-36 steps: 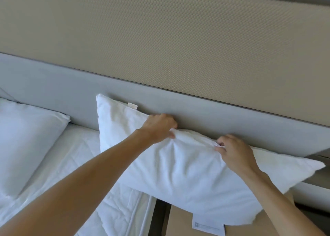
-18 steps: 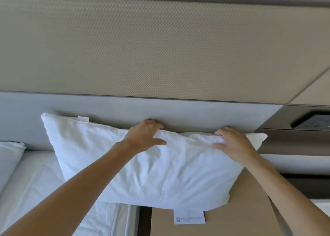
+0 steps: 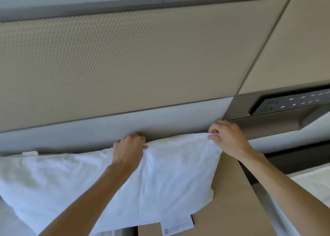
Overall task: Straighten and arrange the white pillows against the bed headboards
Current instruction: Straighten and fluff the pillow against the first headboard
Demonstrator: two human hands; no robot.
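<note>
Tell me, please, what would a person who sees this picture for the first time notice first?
First, the white pillow across the lower middle, gripped along its top edge by both hands: the left hand mid-edge, the right hand pinching the upper right corner. Behind it stands the grey headboard, and a dark socket panel sits in a recess at right.
</note>
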